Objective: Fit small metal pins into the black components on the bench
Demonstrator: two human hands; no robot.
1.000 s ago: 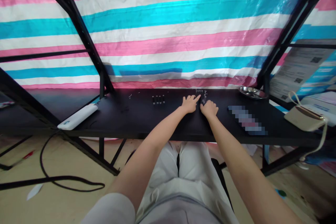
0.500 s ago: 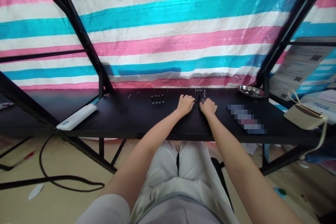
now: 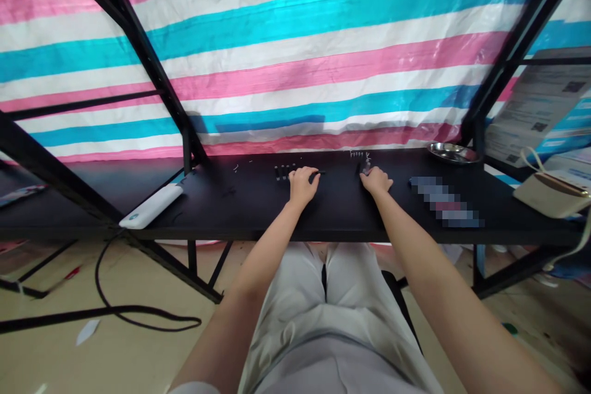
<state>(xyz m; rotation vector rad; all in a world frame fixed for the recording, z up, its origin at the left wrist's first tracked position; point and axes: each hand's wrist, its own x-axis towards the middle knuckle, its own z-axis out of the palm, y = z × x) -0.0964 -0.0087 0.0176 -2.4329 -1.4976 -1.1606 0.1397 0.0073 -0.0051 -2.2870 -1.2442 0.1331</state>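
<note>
My left hand [image 3: 302, 187] pinches a thin black stick [image 3: 320, 172] between thumb and fingers, just above the black tabletop [image 3: 258, 209]. Directly beside that hand stands a short row of small black cylinders with pale ends [image 3: 283, 172], partly covered by the fingers. Further right, my right hand [image 3: 377, 181] has its fingers closed at a small greyish piece [image 3: 367, 166]; the grip itself is too small to make out. A short black piece [image 3: 358, 168] lies just left of those fingertips. Behind it are several tiny white bits [image 3: 356, 154] in a row.
A shiny metal dish [image 3: 453, 153] sits at the back right, with a blurred flat item [image 3: 444, 202] in front of it. On the left lies a white power bank-like block [image 3: 152, 205]. A beige bag [image 3: 551, 192] is at the far right. Black frame posts [image 3: 157, 74] flank the table.
My left hand has moved left, away from my right hand, to the row of black cylinders, with the black stick in its fingers. My right hand stays by the small pieces. The view has shifted slightly.
</note>
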